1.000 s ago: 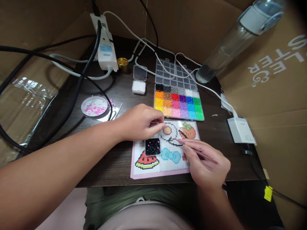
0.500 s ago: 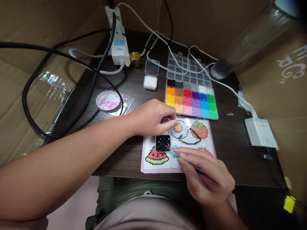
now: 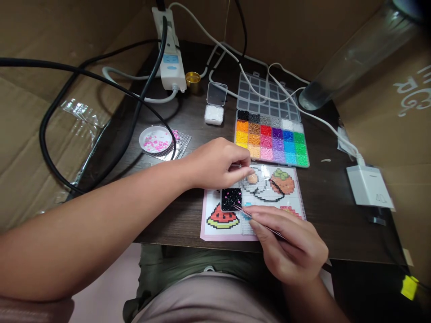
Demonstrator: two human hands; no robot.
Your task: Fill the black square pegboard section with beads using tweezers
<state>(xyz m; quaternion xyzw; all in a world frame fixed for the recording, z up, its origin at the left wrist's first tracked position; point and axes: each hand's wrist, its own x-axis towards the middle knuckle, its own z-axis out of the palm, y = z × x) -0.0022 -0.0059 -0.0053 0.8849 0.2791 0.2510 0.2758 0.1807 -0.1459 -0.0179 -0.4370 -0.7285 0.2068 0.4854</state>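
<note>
A pink-edged pattern sheet (image 3: pixel 215 231) with pixel pictures lies at the table's near edge, a clear pegboard (image 3: pixel 269 193) on top of it. My left hand (image 3: pixel 215 163) rests on the board's upper left corner, fingers pinched against it. My right hand (image 3: pixel 289 244) grips thin tweezers (image 3: pixel 249 216) whose tips reach a small black square tray (image 3: pixel 231 198) of black and pink beads. Behind the board stands an open bead box (image 3: pixel 271 139) with many coloured compartments.
A white dish of pink beads (image 3: pixel 155 139) sits on a grey pegboard at left. A small clear box of white beads (image 3: pixel 213 114), a gold cap (image 3: pixel 193 80), a power strip (image 3: pixel 170 54), cables, a clear bottle (image 3: pixel 340 67) and a white charger (image 3: pixel 368 186) surround the work. Cardboard walls enclose the table.
My right hand drew the tweezers from the egg picture leftwards to the black bead tray. The view shifted, so everything sits further right. My left hand stayed on the board.
</note>
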